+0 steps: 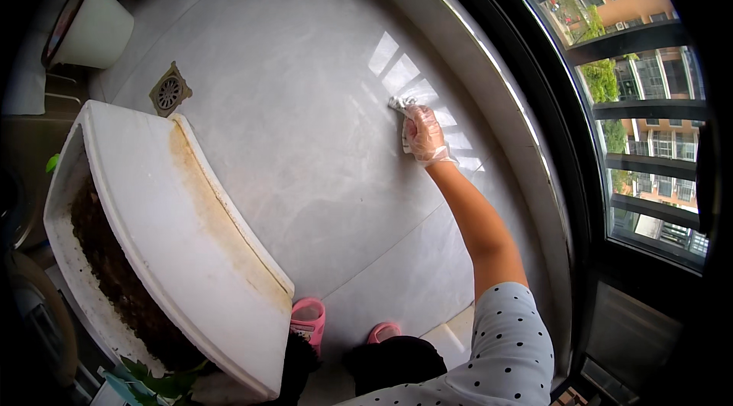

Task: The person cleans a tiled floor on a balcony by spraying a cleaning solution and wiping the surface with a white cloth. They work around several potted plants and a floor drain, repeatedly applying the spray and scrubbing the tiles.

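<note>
Pale grey floor tiles [305,146] with a faint marbled sheen filled the scene, bounded on the right by a curved sill and a dark-framed window [649,100] through which orange buildings and green trees were seen. At the far left a white bucket [95,28] stood near the upper edge, and a square metal floor drain [169,90] was set into the tiles just below it. A long white planter [175,245], stained brown along its rim and filled with dark soil, was tipped on its side across the lower left. Pink slippers [308,320] were seen at the bottom centre, beside the planter's end. Further right, the right hand [422,135], covered by a thin clear glove, was pressed to the floor, its grip closed around a white cloth [400,106] lying in a patch of sunlight near the sill. No left hand was in view.
</note>
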Demonstrator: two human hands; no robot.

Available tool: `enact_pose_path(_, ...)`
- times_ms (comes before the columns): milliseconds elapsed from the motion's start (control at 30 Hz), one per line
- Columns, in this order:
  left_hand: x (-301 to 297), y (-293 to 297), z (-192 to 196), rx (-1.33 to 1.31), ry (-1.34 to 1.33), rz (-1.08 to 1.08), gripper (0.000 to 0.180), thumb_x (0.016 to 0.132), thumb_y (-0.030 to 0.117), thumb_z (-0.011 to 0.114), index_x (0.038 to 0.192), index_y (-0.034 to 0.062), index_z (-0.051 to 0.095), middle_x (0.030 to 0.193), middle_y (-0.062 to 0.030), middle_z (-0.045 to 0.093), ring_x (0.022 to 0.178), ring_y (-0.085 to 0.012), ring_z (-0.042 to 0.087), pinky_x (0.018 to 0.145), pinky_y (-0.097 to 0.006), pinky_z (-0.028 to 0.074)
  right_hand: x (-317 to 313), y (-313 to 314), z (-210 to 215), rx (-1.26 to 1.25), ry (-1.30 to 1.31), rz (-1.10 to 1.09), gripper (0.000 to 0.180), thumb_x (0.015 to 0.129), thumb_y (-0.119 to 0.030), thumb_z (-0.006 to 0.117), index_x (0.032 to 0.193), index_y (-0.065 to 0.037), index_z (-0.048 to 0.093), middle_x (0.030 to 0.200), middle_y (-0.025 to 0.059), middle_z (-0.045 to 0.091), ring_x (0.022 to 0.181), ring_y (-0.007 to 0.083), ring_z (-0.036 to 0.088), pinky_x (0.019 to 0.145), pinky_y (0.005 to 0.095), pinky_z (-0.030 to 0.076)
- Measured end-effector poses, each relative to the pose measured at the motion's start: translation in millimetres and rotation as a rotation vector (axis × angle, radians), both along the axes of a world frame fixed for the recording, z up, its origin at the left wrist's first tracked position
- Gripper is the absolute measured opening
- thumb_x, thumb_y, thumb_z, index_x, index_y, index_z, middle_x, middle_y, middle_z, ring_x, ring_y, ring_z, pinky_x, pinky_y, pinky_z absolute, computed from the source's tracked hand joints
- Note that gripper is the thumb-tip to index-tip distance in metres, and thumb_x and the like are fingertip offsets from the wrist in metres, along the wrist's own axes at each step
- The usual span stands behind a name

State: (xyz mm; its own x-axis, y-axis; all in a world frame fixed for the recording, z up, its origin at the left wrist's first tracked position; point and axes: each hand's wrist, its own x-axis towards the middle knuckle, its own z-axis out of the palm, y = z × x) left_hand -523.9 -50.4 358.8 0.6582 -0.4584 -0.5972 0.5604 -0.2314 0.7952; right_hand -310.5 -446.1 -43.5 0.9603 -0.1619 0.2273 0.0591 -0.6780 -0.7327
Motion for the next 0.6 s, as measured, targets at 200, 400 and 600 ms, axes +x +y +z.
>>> enact_pose_path(200,-23.8,38.1,-15.6,0.177,-0.421,0.461,0.018,0.078,0.002,0.061,0.095,0.0011,0.057,0.079,-0.0118,0.055,0.063,-0.0162,0.049,0.051,-0.026,0.039,68.6,-12.5,-0.4,-0.196,0.09,-0.295,0.015,0.076,-0.011,0.059,0.09,-0.005,0.057,0.088,0.0191,0.059,0.079,0.0334,0.058,0.069,0.0403,0.047)
enact_pose_path(400,-2.2,37.8,-14.8,0.175,-0.31,0.297,0.014,0.077,0.003,0.062,0.089,0.0006,0.056,0.073,-0.0111,0.053,0.055,-0.0146,0.045,0.05,-0.025,0.037,144.5,17.9,-14.9,-0.182,-0.011,-0.581,0.013,0.074,-0.012,0.06,0.085,-0.005,0.061,0.083,0.0167,0.06,0.079,0.0319,0.059,0.071,0.0394,0.047)
enact_pose_path(600,0.4,48.9,-22.5,-0.11,-0.427,0.399,0.03,0.078,0.015,0.064,0.103,0.0008,0.052,0.074,-0.0087,0.053,0.055,-0.0135,0.044,0.049,-0.027,0.035,213.9,19.1,-41.7,0.255,-0.105,-0.657,0.016,0.07,-0.012,0.065,0.078,0.001,0.065,0.074,0.015,0.063,0.067,0.0259,0.061,0.066,0.0334,0.048)
